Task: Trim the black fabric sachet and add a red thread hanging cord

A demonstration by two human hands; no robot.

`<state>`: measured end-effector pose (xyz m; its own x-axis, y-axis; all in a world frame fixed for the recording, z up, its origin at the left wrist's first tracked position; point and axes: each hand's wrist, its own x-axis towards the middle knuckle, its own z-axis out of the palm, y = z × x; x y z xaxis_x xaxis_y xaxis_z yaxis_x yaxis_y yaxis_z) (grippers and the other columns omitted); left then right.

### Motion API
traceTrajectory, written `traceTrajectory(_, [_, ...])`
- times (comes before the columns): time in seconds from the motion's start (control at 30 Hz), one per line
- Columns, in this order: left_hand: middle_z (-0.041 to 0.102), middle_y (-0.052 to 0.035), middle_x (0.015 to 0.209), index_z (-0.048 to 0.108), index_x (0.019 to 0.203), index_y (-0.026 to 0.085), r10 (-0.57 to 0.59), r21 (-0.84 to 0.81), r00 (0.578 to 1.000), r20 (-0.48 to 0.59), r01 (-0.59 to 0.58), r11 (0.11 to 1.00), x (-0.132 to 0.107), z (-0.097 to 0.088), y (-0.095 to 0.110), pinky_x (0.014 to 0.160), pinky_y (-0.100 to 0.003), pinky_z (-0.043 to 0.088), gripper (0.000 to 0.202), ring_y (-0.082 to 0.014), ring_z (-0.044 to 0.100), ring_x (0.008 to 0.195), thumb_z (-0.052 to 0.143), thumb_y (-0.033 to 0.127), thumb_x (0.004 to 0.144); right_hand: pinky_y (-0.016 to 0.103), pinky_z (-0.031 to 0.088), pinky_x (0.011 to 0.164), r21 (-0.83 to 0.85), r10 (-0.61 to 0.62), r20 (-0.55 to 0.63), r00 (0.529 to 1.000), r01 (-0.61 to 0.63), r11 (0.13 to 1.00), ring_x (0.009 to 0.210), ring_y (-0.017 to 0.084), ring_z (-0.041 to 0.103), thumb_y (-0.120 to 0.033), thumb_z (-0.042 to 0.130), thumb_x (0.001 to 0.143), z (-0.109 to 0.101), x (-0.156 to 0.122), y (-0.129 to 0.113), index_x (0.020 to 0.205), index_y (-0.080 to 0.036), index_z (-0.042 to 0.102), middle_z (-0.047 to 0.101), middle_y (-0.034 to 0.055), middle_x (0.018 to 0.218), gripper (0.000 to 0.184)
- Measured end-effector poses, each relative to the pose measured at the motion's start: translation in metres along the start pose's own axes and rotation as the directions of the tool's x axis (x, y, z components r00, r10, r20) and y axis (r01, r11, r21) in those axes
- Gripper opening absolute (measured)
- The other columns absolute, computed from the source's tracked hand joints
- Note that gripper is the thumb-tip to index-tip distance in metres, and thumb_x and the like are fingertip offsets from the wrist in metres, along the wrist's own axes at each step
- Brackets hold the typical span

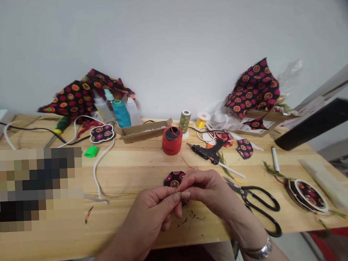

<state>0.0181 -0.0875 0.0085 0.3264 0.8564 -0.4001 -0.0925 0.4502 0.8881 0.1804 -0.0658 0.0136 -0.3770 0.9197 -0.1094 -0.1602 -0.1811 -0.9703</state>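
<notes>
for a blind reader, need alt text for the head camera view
The left hand and right hand pinch their fingertips together over a small dark patterned fabric piece on a wooden table. A red thread spool, black glue gun and black scissors lie close by.

2 hands, 4 thread spools, 1 pr scissors, 1 glue gun.

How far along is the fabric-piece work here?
Looks done: a covered flower piece and a stack of rounds. In hand: left hand and right hand pinch a fabric round, thread running from the red spool. Likely left: stitching it; uncut fabric lies by the wall.
</notes>
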Motion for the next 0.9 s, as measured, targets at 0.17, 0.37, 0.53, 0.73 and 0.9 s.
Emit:
traceTrajectory(0.17, [0.049,0.0048,0.053,0.062,0.059,0.015,0.015,-0.049,1.000,0.027,-0.013,0.999,-0.0004,0.0016,0.0028,0.042,-0.020,0.021,0.029,-0.0052,0.030,0.044,0.059,0.032,0.082,0.023,0.042,0.058,-0.101,-0.036,-0.069,0.997,0.029,0.995,0.059,0.010,0.052,-0.019,0.072,0.068,0.0024,-0.0010,-0.0019,0.064,-0.016,0.068,0.059,-0.0017,0.063,0.005])
traceTrajectory(0.37, [0.046,0.0039,0.055,0.065,0.062,0.012,-0.012,-0.243,0.994,0.110,0.038,0.969,-0.0039,0.0025,0.0041,0.042,-0.019,0.016,0.032,-0.0042,0.022,0.045,0.056,0.033,0.084,0.023,0.041,0.057,-0.218,-0.059,-0.088,0.994,0.039,0.975,0.059,0.010,0.051,-0.021,0.064,0.074,0.0054,-0.0044,-0.0047,0.065,-0.016,0.064,0.057,-0.0017,0.063,0.011])
traceTrajectory(0.53, [0.055,-0.0004,0.060,0.068,0.070,0.011,-0.037,-0.289,0.993,0.114,0.068,0.955,-0.0045,0.0029,0.0049,0.043,-0.019,0.022,0.030,-0.0037,0.030,0.044,0.054,0.033,0.086,0.024,0.042,0.060,-0.246,-0.049,-0.119,0.992,0.019,0.969,0.061,0.011,0.052,-0.020,0.062,0.076,0.0050,-0.0056,-0.0040,0.067,-0.016,0.063,0.057,-0.0016,0.064,0.010])
traceTrajectory(0.73, [0.059,-0.0014,0.061,0.069,0.068,0.012,0.003,-0.223,0.995,0.099,0.019,0.975,-0.0065,0.0025,0.0046,0.044,-0.020,0.028,0.030,-0.0048,0.039,0.044,0.056,0.033,0.085,0.023,0.043,0.057,-0.214,-0.027,-0.137,0.990,-0.003,0.977,0.057,0.010,0.051,-0.024,0.062,0.075,0.0054,-0.0047,-0.0075,0.065,-0.016,0.062,0.058,-0.0019,0.061,0.012])
traceTrajectory(0.9, [0.059,0.0002,0.060,0.068,0.069,0.012,-0.009,-0.180,0.997,0.077,0.023,0.983,-0.0060,0.0040,0.0049,0.043,-0.019,0.027,0.023,-0.0042,0.038,0.044,0.061,0.030,0.081,0.022,0.042,0.055,-0.187,-0.028,-0.131,0.991,0.003,0.982,0.055,0.009,0.051,-0.023,0.062,0.075,0.0079,-0.0039,-0.0097,0.064,-0.016,0.062,0.059,-0.0023,0.059,0.013])
